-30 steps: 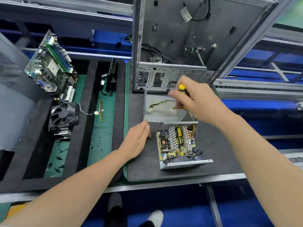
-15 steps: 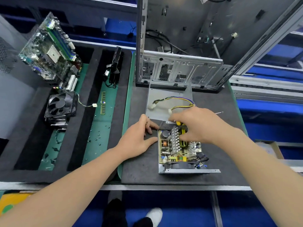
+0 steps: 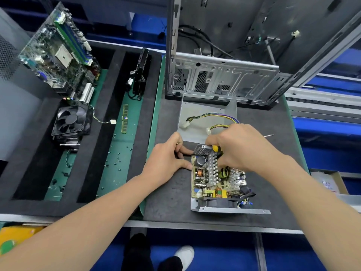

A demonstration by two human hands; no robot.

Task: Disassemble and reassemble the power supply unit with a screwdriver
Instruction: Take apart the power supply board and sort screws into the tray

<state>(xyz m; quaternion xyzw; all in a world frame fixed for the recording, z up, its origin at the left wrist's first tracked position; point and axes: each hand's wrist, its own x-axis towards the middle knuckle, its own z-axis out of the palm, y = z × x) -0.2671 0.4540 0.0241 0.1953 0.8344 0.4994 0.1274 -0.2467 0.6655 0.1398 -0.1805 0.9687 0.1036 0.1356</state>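
Observation:
The opened power supply unit [image 3: 218,184] lies on the dark mat, its circuit board and heat sinks exposed. Its grey cover plate [image 3: 197,118] lies just behind it, with the yellow and purple cable bundle [image 3: 216,115] on top. My right hand [image 3: 242,147] hovers over the board's far end and grips a yellow-handled screwdriver [image 3: 215,148]; the thin shaft [image 3: 269,135] sticks out to the right past the hand. My left hand [image 3: 168,159] rests on the mat, thumb and forefinger touching the unit's left wall.
An empty computer case [image 3: 224,79] stands upright behind the mat. To the left, foam trays hold a motherboard [image 3: 56,49], a cooler fan [image 3: 71,122], a RAM stick [image 3: 124,118] and several loose screws [image 3: 117,159]. A cardboard box [image 3: 330,180] sits at the right edge.
My right hand came down with the screwdriver from above the cover plate onto the board's far end. My left hand slid right until it touched the unit's left wall.

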